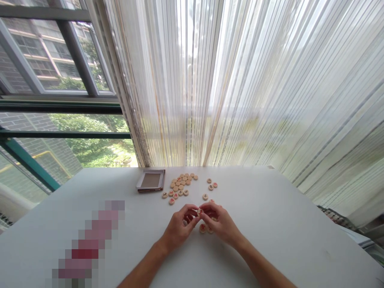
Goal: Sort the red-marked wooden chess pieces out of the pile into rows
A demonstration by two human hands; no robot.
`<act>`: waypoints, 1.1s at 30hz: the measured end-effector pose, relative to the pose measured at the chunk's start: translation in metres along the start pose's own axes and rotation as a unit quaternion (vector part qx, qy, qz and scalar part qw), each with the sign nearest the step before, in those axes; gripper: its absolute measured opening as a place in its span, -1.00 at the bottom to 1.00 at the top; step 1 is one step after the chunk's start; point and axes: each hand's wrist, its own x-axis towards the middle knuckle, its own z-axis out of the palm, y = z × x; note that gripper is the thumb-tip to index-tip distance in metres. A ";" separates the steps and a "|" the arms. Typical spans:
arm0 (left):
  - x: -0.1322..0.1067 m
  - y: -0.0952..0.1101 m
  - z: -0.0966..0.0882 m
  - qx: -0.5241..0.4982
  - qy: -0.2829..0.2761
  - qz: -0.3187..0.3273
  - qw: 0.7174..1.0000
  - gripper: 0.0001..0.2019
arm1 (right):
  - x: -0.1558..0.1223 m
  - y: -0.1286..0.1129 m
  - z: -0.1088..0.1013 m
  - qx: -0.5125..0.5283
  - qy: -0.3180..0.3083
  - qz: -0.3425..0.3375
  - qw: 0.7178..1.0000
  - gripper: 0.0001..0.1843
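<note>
Between the fingertips of my left hand [181, 226] and my right hand [220, 222] is a round wooden Chinese chess piece [200, 213] with a red character. Both hands pinch it just above the white table. Below them lie a red-marked piece [203, 228] and another piece [210, 229], partly covered by my right hand. Other pieces near the right fingers are partly hidden. Beyond my left hand, a cluster of blank-side pieces [183, 179] lies close together, with a row of character-side pieces [175, 195] in front of it.
An open shallow box [164, 180] stands at the far left of the pieces on the white table [264, 248]. Several loose pieces, one of them a black-marked piece [205, 197], lie beyond my right hand. A pixelated patch covers the table's left side. Sheer curtains [228, 100] hang behind.
</note>
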 end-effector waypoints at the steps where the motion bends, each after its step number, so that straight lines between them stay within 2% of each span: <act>1: -0.001 0.000 0.000 0.008 -0.004 0.003 1.000 -0.71 | 0.000 0.001 0.000 0.001 0.002 0.006 1.000 -0.72; 10: -0.005 0.001 0.000 0.088 -0.020 0.033 0.995 -0.79 | -0.002 -0.001 -0.001 -0.038 0.030 0.023 0.999 -0.72; 15: -0.005 0.003 0.000 0.108 -0.014 0.045 0.993 -0.79 | -0.003 0.002 -0.002 -0.070 0.036 0.010 0.997 -0.69; 19: -0.003 0.001 0.000 0.107 0.002 0.048 0.993 -0.79 | -0.002 0.004 -0.005 -0.023 0.043 0.012 0.999 -0.68; 22: 0.000 -0.002 -0.001 0.131 0.032 0.047 0.990 -0.79 | 0.004 0.008 -0.018 0.007 0.083 0.017 0.996 -0.67; 25: 0.001 -0.005 -0.003 0.184 0.063 0.038 0.980 -0.80 | 0.013 0.019 -0.040 -0.004 0.158 0.013 0.987 -0.64; 28: 0.002 -0.008 -0.003 0.246 0.069 0.048 0.966 -0.82 | 0.021 0.036 -0.059 -0.025 0.230 0.020 0.973 -0.58; 30: 0.003 -0.009 -0.002 0.283 0.065 0.066 0.955 -0.84 | 0.024 0.046 -0.066 -0.029 0.238 0.032 0.970 -0.56; 33: 0.005 -0.009 -0.001 0.321 0.062 0.085 0.941 -0.86 | 0.025 0.052 -0.065 -0.043 0.215 0.035 0.975 -0.56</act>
